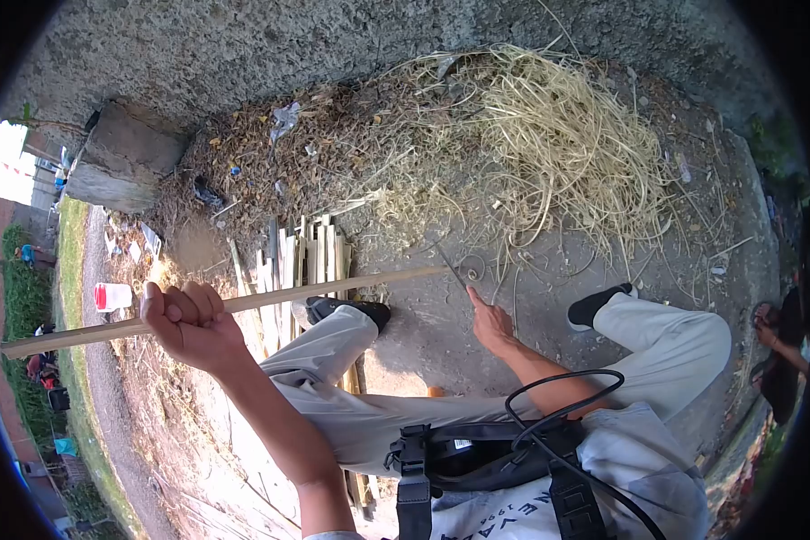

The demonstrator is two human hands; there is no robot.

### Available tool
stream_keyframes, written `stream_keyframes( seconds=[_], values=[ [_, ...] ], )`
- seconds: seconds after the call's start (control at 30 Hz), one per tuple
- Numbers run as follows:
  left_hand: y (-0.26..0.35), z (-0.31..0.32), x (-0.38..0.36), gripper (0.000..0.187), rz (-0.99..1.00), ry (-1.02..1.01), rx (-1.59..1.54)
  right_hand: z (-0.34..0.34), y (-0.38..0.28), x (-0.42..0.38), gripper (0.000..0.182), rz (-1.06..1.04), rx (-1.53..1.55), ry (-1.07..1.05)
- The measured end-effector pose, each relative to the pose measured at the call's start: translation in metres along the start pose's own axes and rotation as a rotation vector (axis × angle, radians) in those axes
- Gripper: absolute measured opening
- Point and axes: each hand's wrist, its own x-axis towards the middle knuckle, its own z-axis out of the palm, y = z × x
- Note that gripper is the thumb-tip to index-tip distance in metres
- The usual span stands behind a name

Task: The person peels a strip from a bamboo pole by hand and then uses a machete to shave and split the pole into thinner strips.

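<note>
My left hand [193, 326] is closed in a fist around a long, pale wooden strip [333, 286], which runs from the far left to the middle of the view. My right hand [492, 326] grips a thin knife [453, 274] by its handle. The dark blade points up and left and meets or crosses the strip's right end; whether it cuts into the wood cannot be made out.
A heap of pale shavings [571, 144] lies near the wall [333, 40]. Cut strips [306, 256] are stacked by my left shoe [369, 313]. A red-and-white container [113, 297] stands at the left, beyond a stone block [130, 157]. Another person's hand [767, 335] shows far right.
</note>
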Motion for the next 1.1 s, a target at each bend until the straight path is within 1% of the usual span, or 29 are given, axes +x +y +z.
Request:
stream_keyframes(
  seconds=[0.07,0.17,0.27,0.37,0.47,0.57,0.6,0.67,0.77,0.87,0.93,0.97,1.1],
  values=[
    [0.001,-0.006,-0.003,0.043,-0.008,-0.028,-0.002,0.010,0.002,-0.002,0.075,-0.012,-0.044,0.002],
    [-0.002,-0.001,0.001,0.043,0.004,-0.078,-0.039,0.002,0.010,0.005,0.076,0.006,0.002,-0.020],
    [0.000,-0.001,0.000,0.044,-0.003,-0.029,-0.021,0.015,0.007,-0.005,0.077,-0.085,-0.004,0.021],
    [-0.001,-0.005,0.001,0.043,0.005,-0.058,-0.024,0.025,0.027,0.007,0.077,0.001,-0.035,0.038],
    [-0.001,0.000,0.001,0.043,-0.014,-0.064,-0.030,0.007,0.014,-0.004,0.078,0.015,0.055,-0.001],
    [0.000,0.000,-0.004,0.043,-0.006,-0.038,-0.022,0.012,0.013,-0.007,0.078,0.074,0.032,-0.072],
    [-0.001,0.002,-0.003,0.043,0.007,-0.034,-0.032,0.010,0.013,-0.003,0.078,0.063,0.039,-0.055],
    [-0.001,-0.005,-0.002,0.042,-0.004,-0.110,-0.065,0.007,0.020,-0.002,0.077,0.048,0.047,-0.028],
    [0.000,-0.008,-0.003,0.042,-0.009,-0.160,-0.090,0.001,0.003,-0.015,0.075,0.122,0.183,0.044],
    [0.000,-0.014,-0.004,0.042,-0.019,-0.248,-0.118,0.009,0.004,-0.011,0.073,0.003,0.171,0.068],
    [0.001,-0.015,-0.005,0.042,-0.025,-0.290,-0.145,0.003,-0.005,-0.023,0.071,0.013,0.150,0.102],
    [0.001,-0.014,-0.005,0.041,-0.026,-0.290,-0.151,0.001,-0.009,-0.028,0.070,0.017,0.140,0.117],
    [0.004,-0.016,-0.007,0.041,-0.033,-0.305,-0.158,0.008,-0.004,-0.024,0.067,-0.125,0.140,0.246]
  ],
)
